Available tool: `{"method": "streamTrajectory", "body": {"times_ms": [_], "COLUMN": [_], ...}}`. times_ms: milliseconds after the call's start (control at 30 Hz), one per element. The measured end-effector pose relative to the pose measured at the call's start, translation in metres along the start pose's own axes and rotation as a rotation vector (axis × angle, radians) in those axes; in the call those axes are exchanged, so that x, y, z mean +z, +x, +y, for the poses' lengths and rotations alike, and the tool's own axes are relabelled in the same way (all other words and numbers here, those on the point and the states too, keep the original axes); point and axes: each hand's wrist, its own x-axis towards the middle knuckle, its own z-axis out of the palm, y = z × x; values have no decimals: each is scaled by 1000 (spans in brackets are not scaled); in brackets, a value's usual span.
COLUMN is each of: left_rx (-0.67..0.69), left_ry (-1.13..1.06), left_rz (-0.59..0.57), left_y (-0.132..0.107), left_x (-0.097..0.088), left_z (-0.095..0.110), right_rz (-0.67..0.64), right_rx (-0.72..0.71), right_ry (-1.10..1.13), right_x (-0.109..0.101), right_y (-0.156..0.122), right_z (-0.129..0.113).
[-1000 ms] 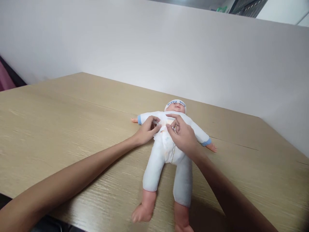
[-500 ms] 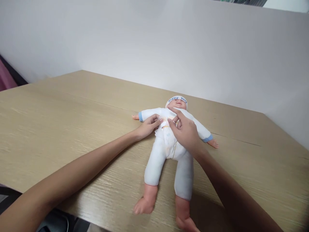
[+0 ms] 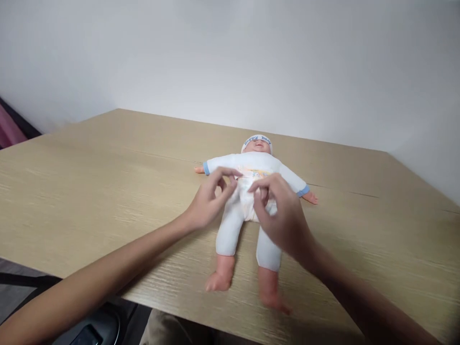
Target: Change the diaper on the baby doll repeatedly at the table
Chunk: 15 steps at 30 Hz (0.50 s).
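A baby doll (image 3: 247, 160) lies on its back on the table, in a white suit with blue cuffs and a lettered cap. Around its hips is a white diaper (image 3: 247, 201), with a coloured print along the waist. My left hand (image 3: 212, 199) hovers by the diaper's left side, fingers bent and a small gap between thumb and forefinger. Over the right side hangs my right hand (image 3: 283, 208), its fingers curled and thumb apart from the forefinger. Neither hand shows anything held, though both are slightly blurred. My right hand hides part of the diaper and one thigh.
The wooden table (image 3: 108, 191) has a seam running across it behind the doll. A pale wall (image 3: 230, 62) rises at its far edge. Below the front edge, a dark chair-like object (image 3: 104, 318) shows at lower left. Pink cloth (image 3: 10, 129) hangs at far left.
Both hands have drawn back off the diaper's waist toward me, and their fingers have loosened. The diaper's printed waist now shows. The camera view has shifted slightly.
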Motion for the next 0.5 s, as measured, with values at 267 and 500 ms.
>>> {"method": "streamTrajectory", "body": {"times_ms": [267,500], "left_rx": [76,-117], "left_ry": [443,404], "left_rz": [-413,-301], "left_y": [-47,-16], "left_x": [12,7], "left_z": [14,-7], "right_rz": [-430,-330], "right_rx": [142,311], "right_ry": [63,-189], "right_x": [-24,-12], "right_y": [-82,-56], "right_z": [4,34]}}
